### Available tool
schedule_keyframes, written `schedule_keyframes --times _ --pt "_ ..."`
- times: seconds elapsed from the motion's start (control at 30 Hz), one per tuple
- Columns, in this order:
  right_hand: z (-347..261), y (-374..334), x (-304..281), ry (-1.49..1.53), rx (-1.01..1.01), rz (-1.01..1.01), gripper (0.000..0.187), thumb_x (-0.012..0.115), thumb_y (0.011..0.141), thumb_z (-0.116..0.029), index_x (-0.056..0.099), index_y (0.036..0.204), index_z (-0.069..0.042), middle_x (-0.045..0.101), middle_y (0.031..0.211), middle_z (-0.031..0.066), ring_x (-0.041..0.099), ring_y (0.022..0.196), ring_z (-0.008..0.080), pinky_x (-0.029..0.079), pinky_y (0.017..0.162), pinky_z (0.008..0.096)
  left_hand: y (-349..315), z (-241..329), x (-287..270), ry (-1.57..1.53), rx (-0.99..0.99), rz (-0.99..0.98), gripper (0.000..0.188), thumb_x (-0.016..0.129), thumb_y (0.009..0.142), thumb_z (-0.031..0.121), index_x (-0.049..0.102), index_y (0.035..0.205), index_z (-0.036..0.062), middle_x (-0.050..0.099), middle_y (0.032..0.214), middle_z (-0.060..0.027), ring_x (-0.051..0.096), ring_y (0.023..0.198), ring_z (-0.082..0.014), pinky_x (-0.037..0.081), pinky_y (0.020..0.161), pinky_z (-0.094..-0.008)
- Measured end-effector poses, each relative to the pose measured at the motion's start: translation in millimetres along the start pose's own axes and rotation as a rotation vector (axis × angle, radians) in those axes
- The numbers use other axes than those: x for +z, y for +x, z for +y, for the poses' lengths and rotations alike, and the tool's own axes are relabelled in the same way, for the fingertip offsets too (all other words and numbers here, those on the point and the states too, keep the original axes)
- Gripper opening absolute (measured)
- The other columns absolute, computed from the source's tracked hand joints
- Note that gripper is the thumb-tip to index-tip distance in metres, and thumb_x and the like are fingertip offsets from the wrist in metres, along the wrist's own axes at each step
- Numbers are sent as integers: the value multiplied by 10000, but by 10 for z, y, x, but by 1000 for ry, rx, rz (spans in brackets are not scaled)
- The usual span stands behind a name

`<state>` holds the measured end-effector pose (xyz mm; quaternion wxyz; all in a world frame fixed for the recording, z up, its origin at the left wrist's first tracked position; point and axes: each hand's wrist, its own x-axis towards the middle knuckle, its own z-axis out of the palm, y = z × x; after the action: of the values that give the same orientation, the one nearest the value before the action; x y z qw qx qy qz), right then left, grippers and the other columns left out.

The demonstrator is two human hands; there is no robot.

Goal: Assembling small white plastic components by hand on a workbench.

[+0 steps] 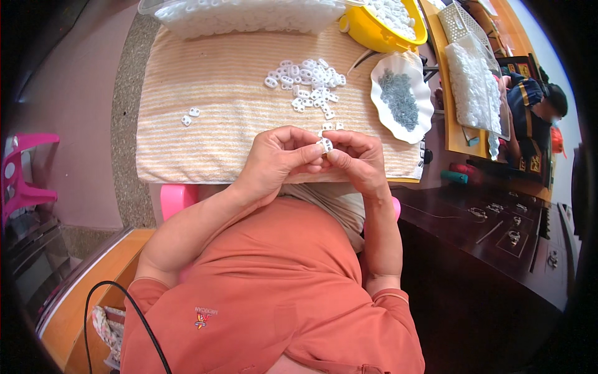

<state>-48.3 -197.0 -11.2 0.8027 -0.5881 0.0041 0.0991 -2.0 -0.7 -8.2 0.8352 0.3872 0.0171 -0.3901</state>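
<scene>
**Left hand point(277, 153) and right hand point(361, 161) pinch one white piece point(327, 146)**

Nearest is the person's orange shirt point(261, 249). The left forearm point(208, 223) comes out of its sleeve with the elbow bent wide and slants up and rightward, while the right forearm point(381, 234) stands nearly upright in the view. The wrists rise toward each other, and the hands meet above the near part of the striped cloth point(199, 93).

Each grip is drawn in to a narrow pinch, with the piece caught between the two. The left thumb lies almost level, pointing right, with the index finger arched above it; the right thumb tilts up and left toward the same spot, its index finger bent over from the right. The other fingers curl in below, partly hidden. The piece has small holes in its face.

Just beyond the fingertips lie two loose pieces point(339, 126), and well to the left another pair point(190, 116). Farther up sits a loose pile point(308, 81) of the same kind. To its right is a wavy-rimmed white dish point(425, 103) of small grey parts. At the far side stand a yellow bowl point(367, 38) and a clear bin point(243, 19), both filled with white pieces.
</scene>
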Motion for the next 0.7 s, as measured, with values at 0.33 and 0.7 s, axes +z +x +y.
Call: schedule_keyframes --times 0.33,0.7 --pt "22 25 6 -91 -180 -41 296 690 839 0 635 1125 48 624 956 69 586 833 106 489 715 218 -4 35 -14 -124 -127 -94 80 682 875 89 626 902 39 659 896 -45 648 811 -119 565 755 -247" --pt "-62 4 107 -162 -216 -52 267 704 822 7 657 1083 43 590 930 61 538 821 93 438 693 205 -31 42 8 -128 -85 -162 80 671 887 91 615 889 33 647 865 -42 648 794 -112 567 741 -247"
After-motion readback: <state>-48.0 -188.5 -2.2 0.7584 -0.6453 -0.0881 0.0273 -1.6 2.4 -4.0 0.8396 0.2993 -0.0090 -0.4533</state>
